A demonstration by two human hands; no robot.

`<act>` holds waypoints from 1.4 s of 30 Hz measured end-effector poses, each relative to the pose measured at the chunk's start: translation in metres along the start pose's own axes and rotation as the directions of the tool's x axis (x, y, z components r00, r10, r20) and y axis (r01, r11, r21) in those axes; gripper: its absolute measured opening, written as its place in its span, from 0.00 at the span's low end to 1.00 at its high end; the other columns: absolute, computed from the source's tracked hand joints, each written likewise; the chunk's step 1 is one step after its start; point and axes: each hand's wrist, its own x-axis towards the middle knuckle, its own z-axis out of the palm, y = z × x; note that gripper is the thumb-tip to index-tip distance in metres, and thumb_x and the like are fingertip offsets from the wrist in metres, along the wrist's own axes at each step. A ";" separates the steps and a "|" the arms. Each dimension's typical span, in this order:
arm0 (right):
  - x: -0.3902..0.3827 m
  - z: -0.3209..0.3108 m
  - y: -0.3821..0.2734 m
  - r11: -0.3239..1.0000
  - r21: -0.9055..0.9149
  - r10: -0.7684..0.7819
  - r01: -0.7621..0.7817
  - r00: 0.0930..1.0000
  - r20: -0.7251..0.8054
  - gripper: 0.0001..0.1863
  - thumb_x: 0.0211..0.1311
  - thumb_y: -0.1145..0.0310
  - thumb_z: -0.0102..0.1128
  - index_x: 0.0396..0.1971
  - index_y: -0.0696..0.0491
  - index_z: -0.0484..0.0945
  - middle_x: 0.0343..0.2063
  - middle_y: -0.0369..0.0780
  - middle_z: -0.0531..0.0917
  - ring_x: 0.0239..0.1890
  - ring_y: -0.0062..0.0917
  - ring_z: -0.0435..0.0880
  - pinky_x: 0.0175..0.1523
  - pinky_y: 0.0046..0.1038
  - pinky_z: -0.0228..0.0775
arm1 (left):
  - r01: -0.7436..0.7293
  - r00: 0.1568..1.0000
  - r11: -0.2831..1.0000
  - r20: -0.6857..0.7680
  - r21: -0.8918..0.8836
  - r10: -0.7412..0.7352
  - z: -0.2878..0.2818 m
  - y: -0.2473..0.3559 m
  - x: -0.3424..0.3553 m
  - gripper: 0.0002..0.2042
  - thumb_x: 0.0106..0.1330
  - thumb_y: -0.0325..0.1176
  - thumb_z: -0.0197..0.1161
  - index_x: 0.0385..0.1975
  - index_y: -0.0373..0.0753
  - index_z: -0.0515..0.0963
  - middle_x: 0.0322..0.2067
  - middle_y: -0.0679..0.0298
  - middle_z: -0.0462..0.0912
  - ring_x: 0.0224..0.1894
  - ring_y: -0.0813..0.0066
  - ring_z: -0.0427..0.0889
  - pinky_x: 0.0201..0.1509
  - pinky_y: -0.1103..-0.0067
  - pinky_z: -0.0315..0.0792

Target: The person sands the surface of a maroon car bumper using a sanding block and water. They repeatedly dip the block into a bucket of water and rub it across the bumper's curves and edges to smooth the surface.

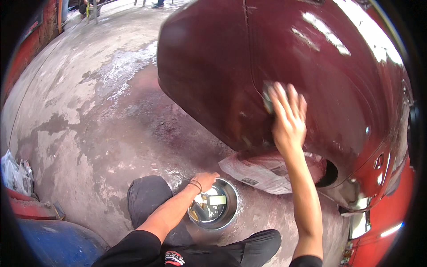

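Note:
A dark red car body [209,66] with a wet, glossy surface fills the upper right. My right hand [290,120] lies against its side, fingers stretched out and slightly blurred. Under those fingers a small dark pad [267,97] is pressed to the panel; its exact kind is unclear. Down between my knees stands a round metal pot [233,209]. My left hand [206,180] grips the pot's far rim, its fingertips partly hidden. Inside the pot are liquid, a pale yellow-green block [217,200] and some dark pieces [201,212].
Printed paper sheeting [258,171] covers the wheel area below the car. The concrete floor [80,133] has wet patches. Plastic bags [17,173] and a blue rounded object [62,242] stand at the left. Part of a person shows at the top left.

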 end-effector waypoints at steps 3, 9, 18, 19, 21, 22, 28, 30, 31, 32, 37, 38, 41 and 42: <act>0.091 0.024 -0.035 0.988 0.108 -0.090 0.107 0.984 -0.156 0.35 0.69 0.80 0.56 0.76 0.45 0.80 0.80 0.33 0.79 0.85 0.37 0.71 0.88 0.54 0.59 | -0.104 0.992 0.994 -0.082 -0.040 0.100 0.020 -0.015 0.007 0.20 0.82 0.37 0.64 0.71 0.47 0.79 0.53 0.45 0.93 0.56 0.39 0.91 0.62 0.48 0.82; -0.073 -0.006 0.050 0.998 -0.063 -0.031 0.031 0.999 -0.010 0.28 0.69 0.74 0.63 0.68 0.42 0.89 0.74 0.31 0.86 0.82 0.33 0.77 0.88 0.51 0.61 | -0.040 0.999 0.999 -0.003 -0.023 0.040 0.002 0.000 -0.001 0.20 0.83 0.36 0.62 0.72 0.47 0.79 0.54 0.44 0.92 0.59 0.38 0.90 0.64 0.49 0.81; 0.068 0.026 -0.020 0.984 0.172 -0.016 0.052 0.979 -0.204 0.30 0.70 0.77 0.62 0.70 0.45 0.85 0.77 0.36 0.82 0.81 0.39 0.76 0.87 0.52 0.62 | -0.130 0.989 0.987 -0.084 -0.093 0.122 0.017 -0.016 0.010 0.20 0.85 0.40 0.61 0.73 0.51 0.79 0.53 0.41 0.92 0.57 0.35 0.90 0.63 0.47 0.81; 0.064 0.021 -0.009 0.986 0.159 -0.023 0.057 0.978 -0.207 0.30 0.69 0.77 0.62 0.70 0.45 0.85 0.77 0.35 0.82 0.81 0.38 0.77 0.88 0.51 0.62 | -0.093 0.994 0.993 -0.071 -0.077 0.088 0.017 -0.018 0.011 0.20 0.85 0.40 0.62 0.73 0.52 0.79 0.52 0.41 0.92 0.57 0.35 0.90 0.62 0.47 0.81; 0.050 0.009 0.020 0.987 0.141 -0.041 0.074 0.975 -0.220 0.30 0.68 0.77 0.62 0.70 0.45 0.85 0.76 0.35 0.83 0.80 0.37 0.78 0.88 0.50 0.62 | -0.067 0.997 0.997 -0.051 -0.034 0.065 0.014 -0.027 0.009 0.20 0.85 0.41 0.61 0.73 0.52 0.79 0.53 0.41 0.92 0.57 0.35 0.90 0.62 0.47 0.81; 0.021 -0.004 0.052 0.998 -0.009 0.064 -0.066 0.984 -0.169 0.32 0.75 0.74 0.58 0.77 0.40 0.81 0.79 0.34 0.81 0.84 0.36 0.73 0.91 0.49 0.57 | -0.057 0.997 0.998 -0.050 -0.017 0.056 0.010 -0.029 0.011 0.20 0.85 0.41 0.61 0.73 0.52 0.79 0.53 0.41 0.92 0.57 0.35 0.90 0.62 0.47 0.81; -0.154 -0.074 0.261 0.600 -0.181 0.575 -0.779 0.578 -0.579 0.25 0.89 0.71 0.50 0.80 0.48 0.76 0.75 0.44 0.82 0.76 0.45 0.80 0.78 0.44 0.74 | -0.046 0.999 0.998 0.006 -0.046 0.047 0.018 0.009 0.017 0.20 0.85 0.41 0.61 0.73 0.54 0.79 0.52 0.42 0.92 0.57 0.36 0.91 0.63 0.46 0.82; -0.067 -0.057 0.187 0.567 0.182 0.767 -0.804 0.434 -0.472 0.26 0.86 0.74 0.48 0.78 0.48 0.77 0.76 0.44 0.81 0.76 0.46 0.80 0.76 0.43 0.76 | 0.001 1.000 1.000 -0.012 -0.012 -0.001 0.007 -0.004 0.010 0.20 0.85 0.41 0.61 0.73 0.54 0.79 0.52 0.42 0.92 0.56 0.35 0.91 0.62 0.46 0.82; -0.023 -0.050 0.140 0.736 0.076 0.614 -0.672 0.617 -0.492 0.30 0.81 0.79 0.49 0.78 0.49 0.78 0.79 0.45 0.79 0.80 0.46 0.77 0.82 0.44 0.70 | 0.000 1.000 1.000 -0.017 -0.004 0.000 0.003 -0.005 0.009 0.20 0.85 0.41 0.61 0.73 0.54 0.79 0.52 0.42 0.92 0.56 0.35 0.91 0.62 0.46 0.82; 0.016 -0.034 0.098 0.807 -0.128 0.451 -0.577 0.741 -0.498 0.34 0.74 0.83 0.52 0.78 0.51 0.79 0.79 0.47 0.78 0.84 0.46 0.72 0.88 0.47 0.60 | -0.014 1.000 1.000 -0.010 -0.001 0.014 0.004 0.002 0.009 0.20 0.85 0.41 0.62 0.73 0.54 0.79 0.52 0.42 0.92 0.56 0.35 0.91 0.62 0.46 0.82; 0.053 -0.022 0.086 0.979 0.018 0.197 -0.205 0.904 -0.379 0.33 0.74 0.81 0.56 0.77 0.47 0.79 0.79 0.41 0.80 0.84 0.46 0.72 0.89 0.52 0.58 | -0.056 0.995 0.997 -0.081 -0.045 0.052 0.007 -0.016 0.004 0.20 0.83 0.39 0.64 0.72 0.53 0.83 0.57 0.45 0.92 0.57 0.37 0.91 0.64 0.50 0.82; 0.025 -0.041 0.118 0.980 -0.066 0.156 -0.187 0.933 -0.325 0.32 0.75 0.81 0.55 0.77 0.46 0.79 0.78 0.40 0.81 0.84 0.43 0.73 0.89 0.51 0.59 | -0.045 0.993 0.997 -0.114 -0.067 0.037 0.001 -0.021 0.001 0.20 0.83 0.39 0.65 0.72 0.53 0.83 0.57 0.46 0.92 0.58 0.38 0.91 0.65 0.51 0.82; -0.121 -0.107 0.249 0.777 0.110 0.584 -0.619 0.646 -0.491 0.35 0.79 0.83 0.45 0.80 0.42 0.76 0.71 0.45 0.86 0.71 0.42 0.86 0.76 0.39 0.81 | 0.000 0.996 0.986 -0.091 -0.165 -0.016 0.005 0.008 0.001 0.20 0.81 0.38 0.66 0.70 0.51 0.86 0.59 0.47 0.92 0.63 0.42 0.90 0.70 0.56 0.82; -0.166 -0.128 0.283 0.613 0.252 0.742 -0.748 0.436 -0.509 0.34 0.79 0.82 0.45 0.80 0.43 0.76 0.70 0.46 0.86 0.69 0.43 0.87 0.74 0.41 0.81 | -0.015 0.996 0.979 -0.084 -0.204 -0.002 0.016 0.023 0.006 0.19 0.80 0.38 0.67 0.69 0.51 0.86 0.60 0.47 0.92 0.63 0.42 0.90 0.70 0.57 0.82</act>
